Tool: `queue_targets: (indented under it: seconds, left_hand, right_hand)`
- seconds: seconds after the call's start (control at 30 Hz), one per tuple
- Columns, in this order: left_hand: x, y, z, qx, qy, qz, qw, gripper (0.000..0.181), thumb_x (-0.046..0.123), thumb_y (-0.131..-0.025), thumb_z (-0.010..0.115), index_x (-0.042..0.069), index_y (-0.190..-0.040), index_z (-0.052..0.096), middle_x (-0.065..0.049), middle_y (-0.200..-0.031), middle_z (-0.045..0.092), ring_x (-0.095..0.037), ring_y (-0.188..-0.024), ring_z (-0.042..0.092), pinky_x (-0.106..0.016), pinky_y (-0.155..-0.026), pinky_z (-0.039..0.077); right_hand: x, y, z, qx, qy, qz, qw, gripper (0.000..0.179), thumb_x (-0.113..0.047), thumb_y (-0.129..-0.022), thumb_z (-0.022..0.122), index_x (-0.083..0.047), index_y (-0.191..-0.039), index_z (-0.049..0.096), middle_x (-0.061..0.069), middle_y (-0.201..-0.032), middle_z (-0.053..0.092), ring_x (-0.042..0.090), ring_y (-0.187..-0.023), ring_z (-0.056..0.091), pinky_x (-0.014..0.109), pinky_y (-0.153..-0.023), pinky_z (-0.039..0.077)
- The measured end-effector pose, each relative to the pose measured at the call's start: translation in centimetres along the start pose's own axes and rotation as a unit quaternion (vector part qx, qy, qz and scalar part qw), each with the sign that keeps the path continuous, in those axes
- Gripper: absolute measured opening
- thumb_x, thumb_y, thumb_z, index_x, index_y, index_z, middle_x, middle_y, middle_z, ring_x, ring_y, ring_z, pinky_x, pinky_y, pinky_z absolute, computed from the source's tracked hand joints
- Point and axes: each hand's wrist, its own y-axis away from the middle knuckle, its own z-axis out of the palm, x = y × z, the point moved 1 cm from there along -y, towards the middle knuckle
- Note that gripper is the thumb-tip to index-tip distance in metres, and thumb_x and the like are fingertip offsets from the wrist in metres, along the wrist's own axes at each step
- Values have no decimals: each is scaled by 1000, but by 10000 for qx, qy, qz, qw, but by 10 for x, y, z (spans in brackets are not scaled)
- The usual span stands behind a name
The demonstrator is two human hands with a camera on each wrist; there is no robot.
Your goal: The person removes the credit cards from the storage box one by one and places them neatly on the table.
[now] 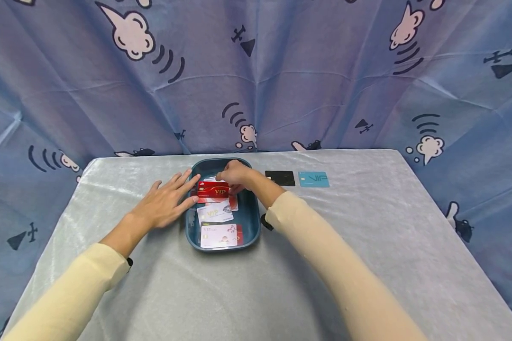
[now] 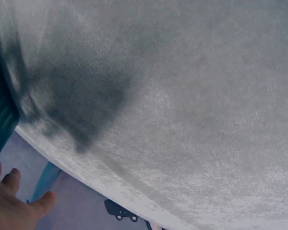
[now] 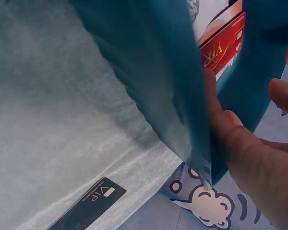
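A dark teal tray (image 1: 256,222) holds several plastic cards. My left hand (image 1: 166,201) has its fingers spread at the tray's left rim; in the left wrist view only part of this hand (image 2: 14,201) shows. My right hand (image 1: 239,174) reaches over the tray's far right side. Its fingers touch the right end of a red VIP card (image 1: 213,189), which lies over other cards. In the right wrist view the thumb (image 3: 281,96) stands apart from that red card (image 3: 225,45). White VIP cards (image 1: 215,212) lie nearer the tray's front.
To the right of the tray, a black card (image 1: 280,178) and a light blue VIP card (image 1: 314,179) lie side by side on the pale grey tablecloth (image 1: 367,227). A blue patterned curtain (image 1: 307,80) hangs behind the table and along its sides.
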Motion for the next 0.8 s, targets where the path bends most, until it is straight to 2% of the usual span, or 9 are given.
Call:
queue_targets:
  seconds: [0.2,0.47,0.8]
  left_hand:
    - [0,0,0,-3,18,-5,10000,67,52,-105,39,24,-161,16,-6,-167,9,-35,-151,15,-71,-111,15]
    - [0,0,0,-7,7,-9,10000,67,52,-105,39,23,-161,16,-8,-167,10,-36,-151,16,-72,-110,15]
    - [0,0,0,34,-5,15,10000,67,52,-104,39,23,-161,18,-7,-167,11,-36,-151,16,-73,-109,16]
  right_hand:
    - [0,1,-4,63,-255,-24,9997,43,-24,-100,60,3,-132,46,23,-122,59,34,-99,69,38,-84,58]
    - [1,2,-4,69,-284,-91,9995,41,-22,-100,61,4,-130,48,21,-122,60,32,-100,67,38,-87,57]
    - [-1,4,-4,63,113,-302,9995,31,-14,-100,61,6,-122,62,17,-116,65,32,-99,66,41,-91,55]
